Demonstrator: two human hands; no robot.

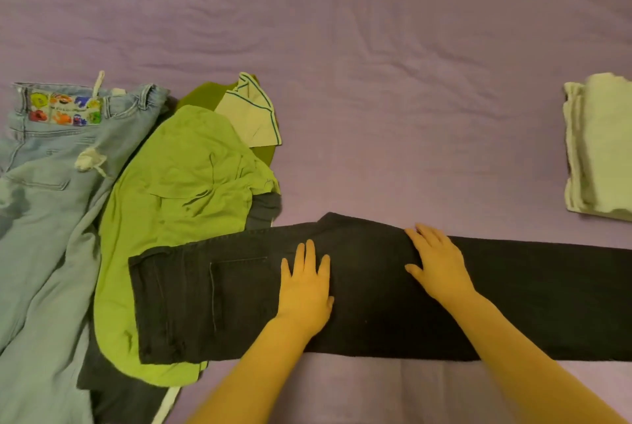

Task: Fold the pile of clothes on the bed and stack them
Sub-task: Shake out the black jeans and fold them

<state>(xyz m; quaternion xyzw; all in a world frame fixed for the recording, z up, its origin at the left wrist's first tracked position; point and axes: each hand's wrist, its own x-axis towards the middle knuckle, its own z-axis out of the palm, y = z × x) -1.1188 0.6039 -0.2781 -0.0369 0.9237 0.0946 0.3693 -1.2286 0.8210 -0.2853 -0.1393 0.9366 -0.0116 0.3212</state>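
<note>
Black denim jeans [376, 293] lie lengthwise across the near edge of the purple-sheeted bed [342, 64], waistband overlapping a crumpled lime-green shirt [178, 191]. Left hand [306, 290] and right hand [436, 266] both press flat on the jeans, fingers straight, grip open.

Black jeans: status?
Left hand and right hand flat on black jeans, laid lengthwise. Waistband overlaps green garment. Folded stack far right.

The black jeans [376, 290] and folded pale garment [602, 150] run off right.
</note>
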